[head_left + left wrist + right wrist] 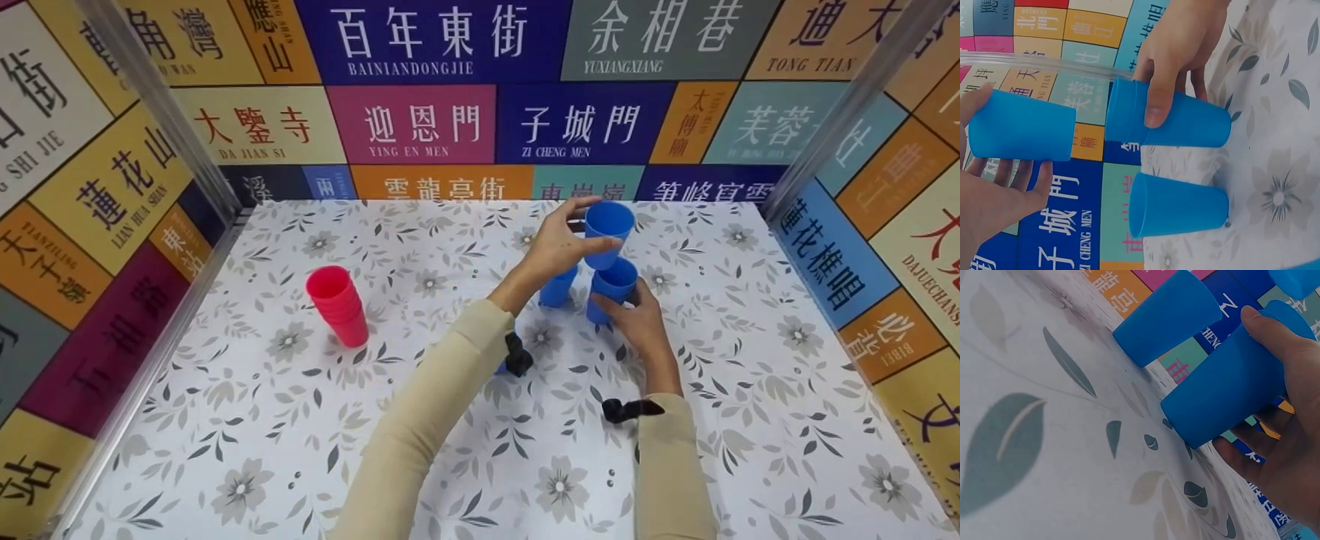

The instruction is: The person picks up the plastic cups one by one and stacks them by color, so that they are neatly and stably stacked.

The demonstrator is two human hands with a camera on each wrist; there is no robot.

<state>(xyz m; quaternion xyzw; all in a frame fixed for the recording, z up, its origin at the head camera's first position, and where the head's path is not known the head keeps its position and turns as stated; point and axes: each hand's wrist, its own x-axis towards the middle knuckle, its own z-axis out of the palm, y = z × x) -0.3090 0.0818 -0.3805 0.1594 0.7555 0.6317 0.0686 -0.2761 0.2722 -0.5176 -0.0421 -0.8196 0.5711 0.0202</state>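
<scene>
My left hand (556,246) holds a blue cup (609,217) upright in the air, its thumb and fingers on opposite sides. Just below it, my right hand (639,321) grips another blue cup (1196,121). A second rim line near its top in the left wrist view suggests a cup nested inside. Close beside, a single blue cup (1182,205) stands upright on the table, touched by neither hand. In the head view the left hand's cup overlaps the rim of the right one; the left wrist view shows a gap between them.
A stack of red cups (337,307) stands on the left of the flower-patterned table (255,420). A bit of something blue (500,367) shows beside the left sleeve, mostly hidden. Sign-printed panels (420,124) wall in the back and sides.
</scene>
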